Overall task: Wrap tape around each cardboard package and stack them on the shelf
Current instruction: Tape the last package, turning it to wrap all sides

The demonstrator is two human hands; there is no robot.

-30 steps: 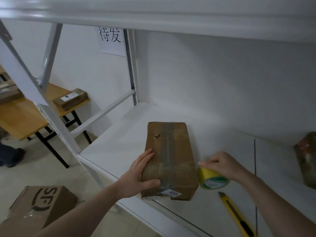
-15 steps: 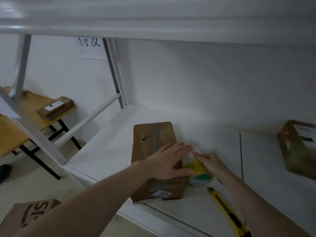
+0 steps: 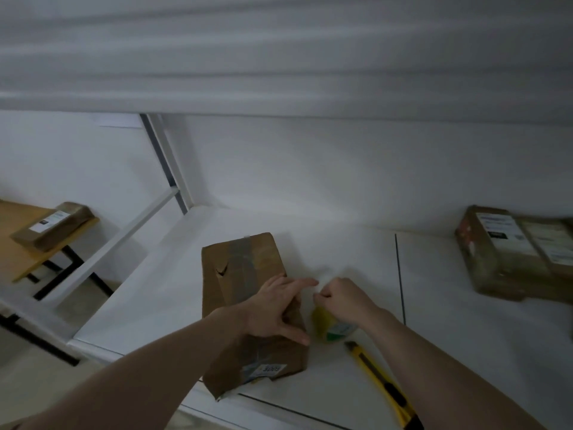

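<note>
Cardboard package (image 3: 245, 293): on shelf (image 3: 341, 243), long axis running away from viewer; left hand (image 3: 274, 308) spread flat on its right edge; tape roll (image 3: 330, 328) just right, right hand (image 3: 342, 301) pinching above it, nearer

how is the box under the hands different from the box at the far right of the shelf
The near box lies at the shelf's front edge, with the left hand resting on it; the far box sits further back, untouched. The near box carries one small label at its front end; the far box shows large white labels on top. The near box has a grey tape strip along its length; the far box looks glossy all over. Both are brown cardboard.
</note>
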